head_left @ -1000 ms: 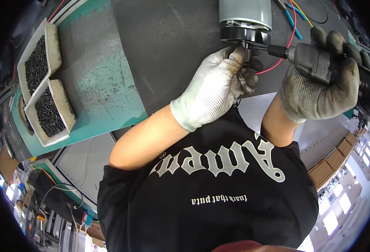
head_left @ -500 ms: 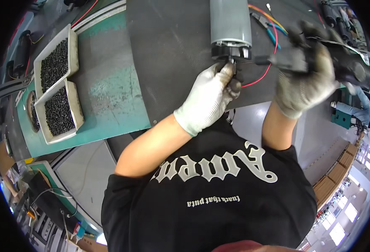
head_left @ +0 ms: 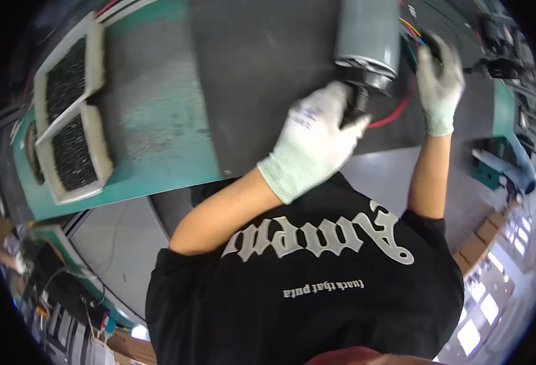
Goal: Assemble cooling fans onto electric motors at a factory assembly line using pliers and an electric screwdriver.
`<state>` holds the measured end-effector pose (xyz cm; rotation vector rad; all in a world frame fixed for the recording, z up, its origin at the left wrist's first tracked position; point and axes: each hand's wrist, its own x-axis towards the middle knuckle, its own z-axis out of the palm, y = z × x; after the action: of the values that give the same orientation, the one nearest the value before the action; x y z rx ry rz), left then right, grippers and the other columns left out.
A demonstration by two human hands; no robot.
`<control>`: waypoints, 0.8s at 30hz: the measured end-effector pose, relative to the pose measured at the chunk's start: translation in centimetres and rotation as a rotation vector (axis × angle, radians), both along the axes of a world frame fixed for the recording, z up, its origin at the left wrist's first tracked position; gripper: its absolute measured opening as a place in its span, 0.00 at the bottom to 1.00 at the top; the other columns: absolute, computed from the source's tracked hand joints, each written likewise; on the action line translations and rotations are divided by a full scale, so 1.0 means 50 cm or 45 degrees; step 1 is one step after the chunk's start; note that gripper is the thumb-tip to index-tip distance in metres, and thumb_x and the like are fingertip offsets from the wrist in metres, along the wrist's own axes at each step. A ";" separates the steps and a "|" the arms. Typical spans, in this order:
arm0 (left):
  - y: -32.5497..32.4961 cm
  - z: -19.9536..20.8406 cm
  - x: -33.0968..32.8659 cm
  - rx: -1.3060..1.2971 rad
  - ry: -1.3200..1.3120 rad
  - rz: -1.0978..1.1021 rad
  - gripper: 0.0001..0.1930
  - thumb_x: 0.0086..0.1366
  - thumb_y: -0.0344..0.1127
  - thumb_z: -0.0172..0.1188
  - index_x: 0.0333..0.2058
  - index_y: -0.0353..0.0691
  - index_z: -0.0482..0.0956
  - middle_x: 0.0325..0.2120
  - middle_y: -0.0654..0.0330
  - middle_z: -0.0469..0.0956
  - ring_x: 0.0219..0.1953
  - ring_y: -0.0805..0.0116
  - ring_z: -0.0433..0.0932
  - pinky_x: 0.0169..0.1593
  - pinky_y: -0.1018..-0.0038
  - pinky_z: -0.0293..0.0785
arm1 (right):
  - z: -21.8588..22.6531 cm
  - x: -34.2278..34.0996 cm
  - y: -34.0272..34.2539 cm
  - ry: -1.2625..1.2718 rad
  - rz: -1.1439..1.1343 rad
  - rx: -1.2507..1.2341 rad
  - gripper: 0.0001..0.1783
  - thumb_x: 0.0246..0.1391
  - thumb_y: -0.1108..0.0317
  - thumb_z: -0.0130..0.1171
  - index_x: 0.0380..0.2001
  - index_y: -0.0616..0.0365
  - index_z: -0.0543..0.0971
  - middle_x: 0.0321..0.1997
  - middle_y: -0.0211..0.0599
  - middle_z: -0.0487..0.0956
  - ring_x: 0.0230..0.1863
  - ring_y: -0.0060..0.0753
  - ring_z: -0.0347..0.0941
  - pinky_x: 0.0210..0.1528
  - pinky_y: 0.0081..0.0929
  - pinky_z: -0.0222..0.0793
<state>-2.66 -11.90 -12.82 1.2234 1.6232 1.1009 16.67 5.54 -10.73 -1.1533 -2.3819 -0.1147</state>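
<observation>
A grey metal cylinder [head_left: 368,30] with a black end cap lies at the top, its end pointing toward me. A dark ridged shaft [head_left: 363,100] sticks out of that end. My left hand [head_left: 316,134], in a white glove, is closed around the capped end, thumb and fingers on either side of the shaft. To the right of the cylinder, my gloved right hand [head_left: 441,82] is raised with its fingers apart, holding nothing that I can see. Its fingertips are dark and blurred. A red wire [head_left: 395,114] curves between the cylinder and my right hand.
Two pale trays, a far one [head_left: 97,61] and a near one [head_left: 100,146], hold many small black parts on the left of the green worktop [head_left: 158,176]. A black mat [head_left: 249,91] covers its middle. A dark tool [head_left: 499,68] is at the right.
My right hand has let go of the dark power driver and moved up beside the cylinder. The cylinder's end and my left hand appear farther right in view, and the left grip has turned.
</observation>
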 end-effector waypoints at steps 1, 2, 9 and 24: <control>-0.021 0.006 -0.011 -0.031 -0.070 -0.034 0.13 0.59 0.39 0.63 0.37 0.37 0.74 0.35 0.46 0.78 0.37 0.44 0.78 0.39 0.57 0.76 | -0.031 -0.055 0.009 -0.010 0.066 -0.215 0.29 0.56 0.68 0.56 0.62 0.54 0.68 0.62 0.53 0.69 0.62 0.52 0.66 0.62 0.40 0.64; -0.043 -0.007 -0.031 0.427 0.278 0.010 0.15 0.60 0.39 0.62 0.41 0.34 0.77 0.34 0.45 0.79 0.29 0.54 0.80 0.33 0.63 0.77 | -0.056 -0.048 0.024 -0.189 -0.015 -0.165 0.28 0.57 0.65 0.56 0.61 0.56 0.69 0.62 0.53 0.69 0.63 0.51 0.65 0.63 0.41 0.61; -0.270 0.093 -0.295 0.165 0.837 0.729 0.08 0.58 0.33 0.64 0.34 0.36 0.80 0.32 0.54 0.81 0.29 0.56 0.80 0.36 0.68 0.78 | -0.082 0.077 0.039 -0.381 0.152 -0.027 0.27 0.65 0.55 0.49 0.63 0.53 0.68 0.69 0.53 0.60 0.69 0.53 0.55 0.69 0.44 0.51; -0.346 0.045 -0.879 -0.581 1.429 0.910 0.16 0.61 0.38 0.60 0.45 0.36 0.81 0.40 0.46 0.81 0.45 0.50 0.80 0.50 0.63 0.74 | 0.032 0.155 0.011 -0.309 0.062 -0.314 0.24 0.67 0.62 0.47 0.60 0.64 0.67 0.68 0.52 0.63 0.69 0.52 0.57 0.70 0.46 0.50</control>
<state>-46.59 -29.21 -10.59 0.9787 3.1120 0.2628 24.43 6.08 -9.13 -1.2520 -2.6962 0.0609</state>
